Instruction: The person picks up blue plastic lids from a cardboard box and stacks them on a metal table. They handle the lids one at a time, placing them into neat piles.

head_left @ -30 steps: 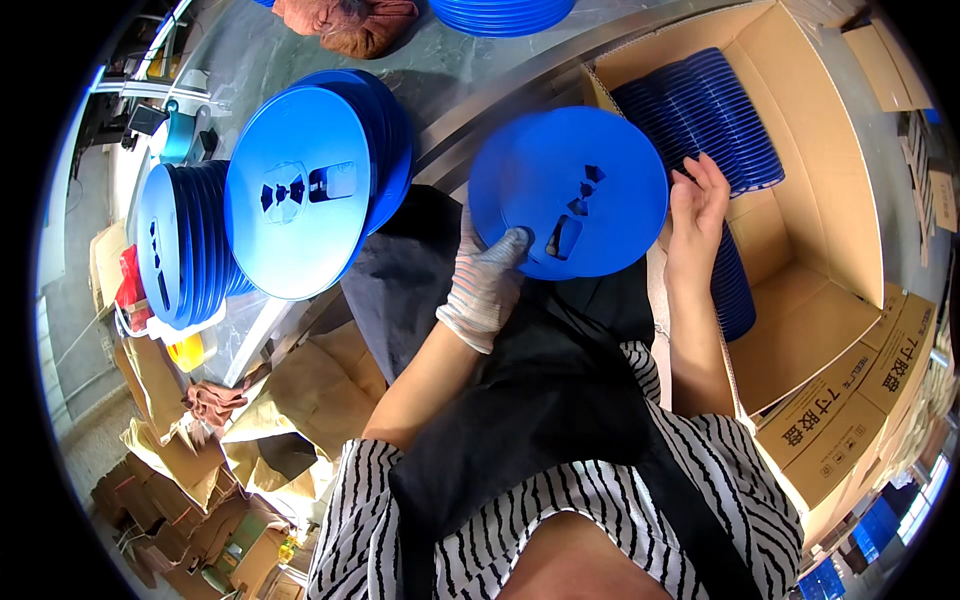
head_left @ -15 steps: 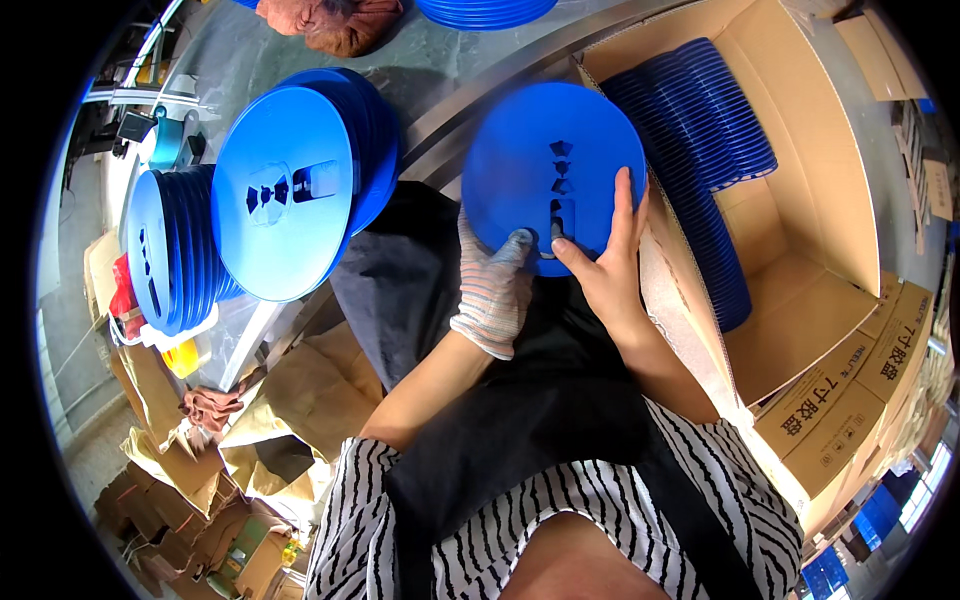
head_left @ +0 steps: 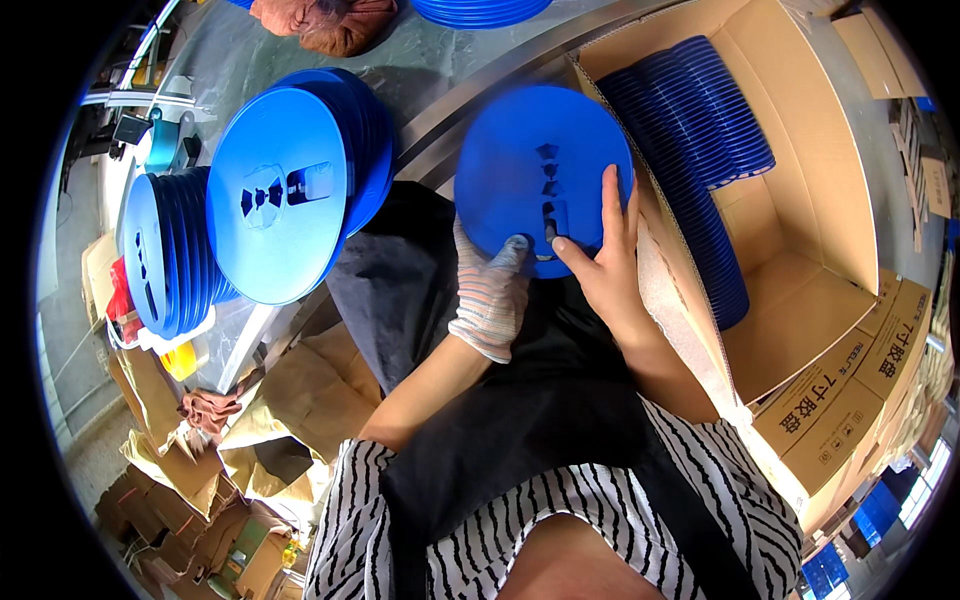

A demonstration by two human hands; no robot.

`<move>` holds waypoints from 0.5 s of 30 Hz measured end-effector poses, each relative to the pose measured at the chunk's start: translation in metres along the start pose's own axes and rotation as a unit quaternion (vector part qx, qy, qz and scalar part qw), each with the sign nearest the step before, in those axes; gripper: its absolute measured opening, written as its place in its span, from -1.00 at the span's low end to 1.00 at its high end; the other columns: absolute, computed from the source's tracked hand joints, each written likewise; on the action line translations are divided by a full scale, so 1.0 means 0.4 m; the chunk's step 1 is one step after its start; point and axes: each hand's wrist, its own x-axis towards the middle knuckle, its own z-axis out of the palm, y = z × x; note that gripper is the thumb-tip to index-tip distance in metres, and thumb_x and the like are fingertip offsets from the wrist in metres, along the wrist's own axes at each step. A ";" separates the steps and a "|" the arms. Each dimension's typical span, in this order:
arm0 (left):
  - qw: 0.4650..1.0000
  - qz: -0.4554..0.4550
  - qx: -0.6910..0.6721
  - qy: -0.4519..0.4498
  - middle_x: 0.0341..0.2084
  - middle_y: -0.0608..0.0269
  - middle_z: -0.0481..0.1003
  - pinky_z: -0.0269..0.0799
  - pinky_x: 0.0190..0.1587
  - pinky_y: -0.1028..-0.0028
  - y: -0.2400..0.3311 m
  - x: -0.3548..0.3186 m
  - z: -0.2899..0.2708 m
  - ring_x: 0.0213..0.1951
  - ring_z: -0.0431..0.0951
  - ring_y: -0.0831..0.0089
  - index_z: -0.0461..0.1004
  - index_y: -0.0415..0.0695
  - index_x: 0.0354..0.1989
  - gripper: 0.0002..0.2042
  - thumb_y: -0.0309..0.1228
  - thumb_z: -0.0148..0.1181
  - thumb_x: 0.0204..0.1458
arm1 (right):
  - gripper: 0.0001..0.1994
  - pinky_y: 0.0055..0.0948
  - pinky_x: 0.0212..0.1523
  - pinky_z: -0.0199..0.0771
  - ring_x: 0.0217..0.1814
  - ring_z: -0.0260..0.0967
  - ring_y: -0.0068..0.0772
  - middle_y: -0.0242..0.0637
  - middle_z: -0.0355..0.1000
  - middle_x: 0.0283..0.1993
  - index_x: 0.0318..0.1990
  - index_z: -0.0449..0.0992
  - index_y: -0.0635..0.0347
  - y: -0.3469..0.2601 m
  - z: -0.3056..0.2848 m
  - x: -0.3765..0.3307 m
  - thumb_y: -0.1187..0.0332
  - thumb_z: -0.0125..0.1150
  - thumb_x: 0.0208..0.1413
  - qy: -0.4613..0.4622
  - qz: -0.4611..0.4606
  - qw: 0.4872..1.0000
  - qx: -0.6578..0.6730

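A blue plastic reel (head_left: 500, 165), round and flat-faced with cut-outs in its middle, is held above my lap, its face turned up toward me. My left hand (head_left: 491, 295), in a striped grey glove, grips its lower left rim with the thumb on the face. Bare, my right hand (head_left: 605, 262) grips the lower right side, the thumb beside the slot and the fingers along the rim. The far side of the reel, and the fingers behind it, are hidden. To the left, a stack of blue reels (head_left: 283, 190) leans on the table.
An open cardboard box (head_left: 815, 150) on the right holds rows of blue reels (head_left: 690, 120). Another row of reels (head_left: 170, 250) lies at the far left of the grey table (head_left: 440, 70). A brown cloth bundle (head_left: 335, 22) sits at the back. Brown paper (head_left: 300, 400) lies lower left.
The held reel and both hands have shifted very slightly left, and the reel's face looks darker. My grip is the same.
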 end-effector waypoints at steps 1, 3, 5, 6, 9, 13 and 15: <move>1.000 -0.001 -0.007 -0.007 0.15 0.23 0.29 0.39 0.14 0.35 -0.002 0.002 -0.004 0.13 0.37 0.32 0.06 0.06 0.31 -0.32 -0.66 0.16 0.03 | -0.05 0.19 0.35 -0.31 0.52 -0.41 0.21 0.27 -0.35 0.46 0.45 -0.18 0.08 0.001 -0.003 0.002 0.33 0.33 -0.05 -0.001 -0.009 1.000 -0.001; 1.000 -0.001 -0.023 -0.020 0.16 0.22 0.28 0.39 0.15 0.34 -0.002 0.003 -0.013 0.15 0.36 0.31 0.06 0.07 0.32 -0.31 -0.66 0.17 0.02 | -0.11 0.09 0.38 -0.28 0.53 -0.39 0.17 0.23 -0.34 0.47 0.45 -0.15 0.09 0.000 -0.009 0.007 0.42 0.26 0.00 -0.006 -0.026 1.000 -0.003; 0.999 -0.002 -0.037 -0.034 0.16 0.17 0.22 0.38 0.13 0.29 0.002 0.006 -0.011 0.14 0.33 0.27 -0.02 0.08 0.34 -0.29 -0.73 0.07 0.03 | -0.17 -0.04 0.41 -0.26 0.53 -0.36 0.13 0.20 -0.32 0.48 0.44 -0.13 0.11 0.017 -0.020 0.007 0.49 0.18 0.03 -0.019 -0.035 0.998 0.057; 0.998 -0.002 -0.044 -0.041 0.16 0.14 0.19 0.37 0.11 0.26 0.006 0.008 -0.009 0.14 0.31 0.26 -0.06 0.09 0.35 -0.27 -0.76 0.01 0.03 | -0.19 -0.10 0.42 -0.25 0.53 -0.35 0.11 0.19 -0.31 0.48 0.44 -0.12 0.12 0.023 -0.029 0.009 0.53 0.13 0.04 -0.026 -0.039 0.995 0.087; 0.998 -0.007 -0.034 -0.044 0.18 0.14 0.19 0.37 0.13 0.26 0.015 0.009 -0.009 0.16 0.30 0.26 -0.06 0.10 0.36 -0.27 -0.76 0.00 0.04 | -0.31 -0.20 0.47 -0.40 0.57 -0.47 -0.03 0.06 -0.38 0.52 0.44 -0.24 0.25 0.016 -0.060 -0.002 0.49 -0.10 0.19 -0.030 -0.050 0.986 0.154; 0.992 0.005 -0.079 -0.098 0.20 0.12 0.19 0.40 0.13 0.26 -0.004 0.021 -0.030 0.19 0.31 0.25 -0.08 0.11 0.37 -0.26 -0.73 0.01 0.05 | -0.31 -0.22 0.47 -0.44 0.57 -0.48 -0.14 -0.01 -0.46 0.53 0.44 -0.42 0.25 0.020 -0.053 -0.001 0.24 -0.20 0.34 0.044 -0.030 0.941 0.335; 0.992 -0.002 -0.082 -0.099 0.19 0.13 0.20 0.40 0.13 0.26 0.000 0.017 -0.031 0.18 0.32 0.26 -0.07 0.11 0.37 -0.26 -0.71 0.04 0.05 | -0.27 -0.20 0.47 -0.38 0.57 -0.41 -0.17 -0.06 -0.41 0.53 0.44 -0.37 0.24 0.023 -0.059 0.011 0.04 -0.22 0.34 0.062 -0.015 0.932 0.358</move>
